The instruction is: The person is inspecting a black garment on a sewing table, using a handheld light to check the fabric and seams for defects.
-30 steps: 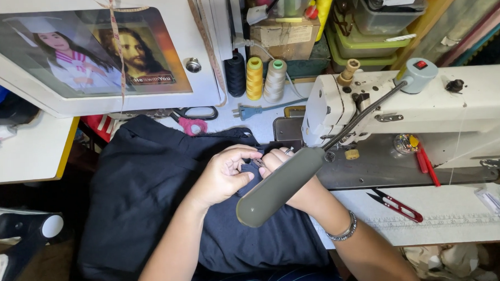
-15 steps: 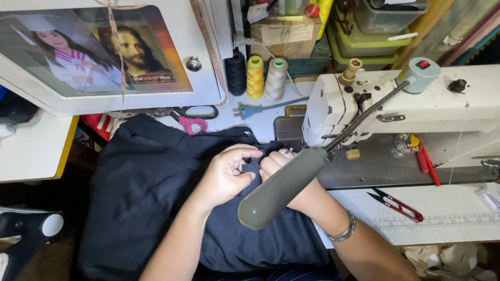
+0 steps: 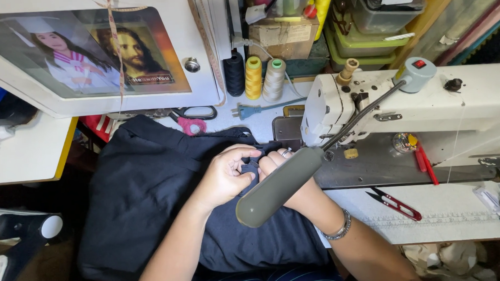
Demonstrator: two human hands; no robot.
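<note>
Head view: left hand (image 3: 224,177) and right hand (image 3: 276,164) are both pinching dark navy fabric (image 3: 152,199) between fingers beside the white sewing machine (image 3: 404,104).

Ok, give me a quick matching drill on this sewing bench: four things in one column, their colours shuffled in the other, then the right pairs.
Things:
1. fabric pinched by the left hand and right hand
2. lamp head in front of the hands
3. thread snips on the table
4. middle thread cone

Colours:
A. yellow
B. grey-green
C. dark navy
D. red handles

Pairs: 1-C, 2-B, 3-D, 4-A
</note>
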